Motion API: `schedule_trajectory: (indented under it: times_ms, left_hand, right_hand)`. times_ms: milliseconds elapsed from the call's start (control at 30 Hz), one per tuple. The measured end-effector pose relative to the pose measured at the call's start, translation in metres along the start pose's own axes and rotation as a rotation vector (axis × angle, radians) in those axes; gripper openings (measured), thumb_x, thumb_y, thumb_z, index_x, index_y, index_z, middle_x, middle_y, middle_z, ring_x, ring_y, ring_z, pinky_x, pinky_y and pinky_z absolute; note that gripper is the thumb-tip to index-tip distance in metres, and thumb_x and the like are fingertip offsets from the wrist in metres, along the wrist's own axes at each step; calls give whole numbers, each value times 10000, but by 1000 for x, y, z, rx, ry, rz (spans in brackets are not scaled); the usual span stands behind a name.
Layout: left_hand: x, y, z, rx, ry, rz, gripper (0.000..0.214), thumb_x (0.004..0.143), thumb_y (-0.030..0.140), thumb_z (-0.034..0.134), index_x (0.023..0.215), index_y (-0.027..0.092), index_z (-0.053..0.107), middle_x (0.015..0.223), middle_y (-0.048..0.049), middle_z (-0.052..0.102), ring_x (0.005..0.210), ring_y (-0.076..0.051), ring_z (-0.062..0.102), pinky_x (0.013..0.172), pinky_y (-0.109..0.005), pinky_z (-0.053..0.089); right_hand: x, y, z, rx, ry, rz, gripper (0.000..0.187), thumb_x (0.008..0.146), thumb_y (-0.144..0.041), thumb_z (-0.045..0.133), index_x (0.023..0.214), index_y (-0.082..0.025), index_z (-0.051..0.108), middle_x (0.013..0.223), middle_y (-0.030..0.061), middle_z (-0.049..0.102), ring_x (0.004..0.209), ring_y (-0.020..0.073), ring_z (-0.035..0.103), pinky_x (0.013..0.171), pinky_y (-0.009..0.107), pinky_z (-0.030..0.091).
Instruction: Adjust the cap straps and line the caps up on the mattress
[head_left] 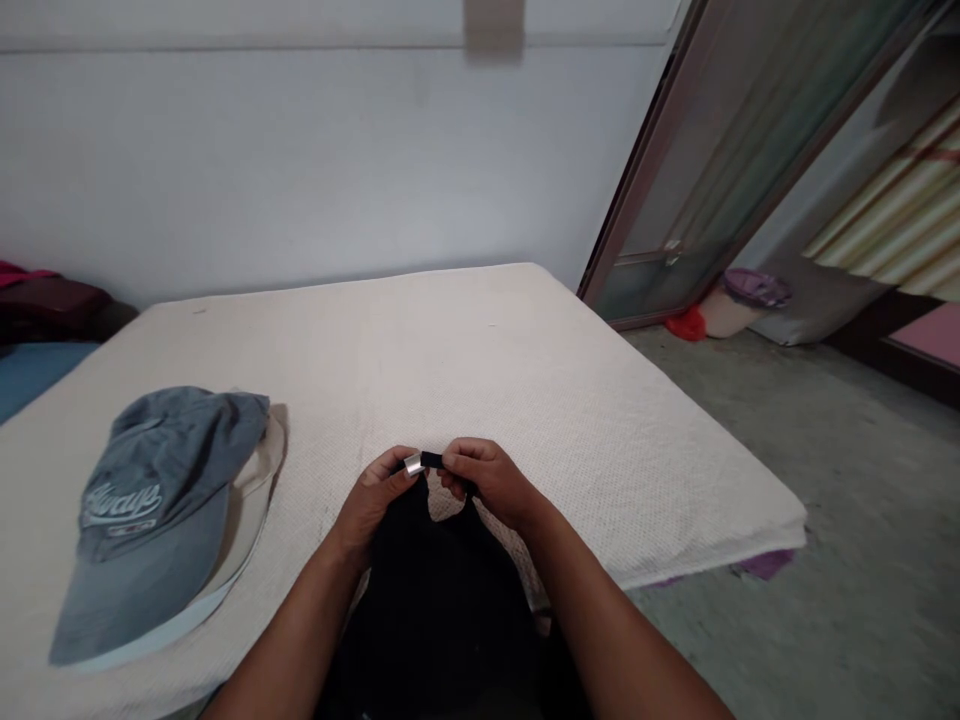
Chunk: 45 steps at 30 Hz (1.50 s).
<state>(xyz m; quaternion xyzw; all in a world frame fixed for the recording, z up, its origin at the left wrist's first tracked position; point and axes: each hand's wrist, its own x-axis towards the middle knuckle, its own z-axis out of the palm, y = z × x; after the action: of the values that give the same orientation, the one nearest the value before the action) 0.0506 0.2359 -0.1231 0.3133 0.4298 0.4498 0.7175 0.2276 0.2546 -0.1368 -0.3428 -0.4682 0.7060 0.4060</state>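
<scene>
A black cap (442, 590) is in front of me at the bottom middle, its back opening turned away from me. My left hand (375, 495) is closed on the cap's silver metal buckle (414, 464), pinching it between thumb and fingers. From the buckle a short black strap (432, 460) runs across to my right hand (487, 478), whose thumb and fingers pinch its other side. The lower part of the cap merges with dark cloth, so its edge there cannot be made out.
A blue-grey cap (161, 510) lies over a beige cap (259, 480) on the pale mattress (420, 360), left of my arms. A wall stands behind. To the right are a sliding door (675, 180), a bin with a purple liner (739, 300) and concrete floor (862, 500).
</scene>
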Motion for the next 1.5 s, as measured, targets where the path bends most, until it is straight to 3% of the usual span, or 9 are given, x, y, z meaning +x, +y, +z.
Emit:
schedule_trajectory:
  times_ms: [167,433,800,1100,1500]
  left_hand:
    - [-1,0,0,-5,-4,6,264,609,284,796,794,183,637,669,18,624,508,-76,514,497,-181,367]
    - [-6,5,7,18,9,-8,252,622,287,785,770,174,616,639,23,621,518,-87,527,505,-180,377]
    - [-2,-4,-3,12,-64,-35,199,658,254,762,810,181,655,646,4,624,523,-85,518,505,-175,378]
    - [-9,-1,1,-15,-204,-83,108,714,217,709,778,171,635,659,-9,592,546,-88,495,497,-172,349]
    - [-4,-8,-4,-50,-240,-100,126,729,253,683,773,160,610,613,3,569,507,-73,444,466,-160,313]
  right_hand:
    - [0,0,-1,8,69,-16,190,781,-315,609,683,-153,592,638,3,586,500,82,470,486,228,335]
    - [-2,-1,2,-7,-34,13,169,791,-287,594,692,-149,600,651,6,586,516,82,478,498,226,340]
    - [-2,0,-2,22,-103,52,180,786,-284,608,677,-141,597,627,2,577,500,77,474,487,216,333]
    - [-5,-1,-5,73,-180,83,162,784,-257,619,678,-137,595,601,-9,573,477,66,453,459,208,314]
    - [-5,-2,-2,141,-183,67,165,782,-270,640,709,-127,606,545,-22,559,436,52,423,428,188,287]
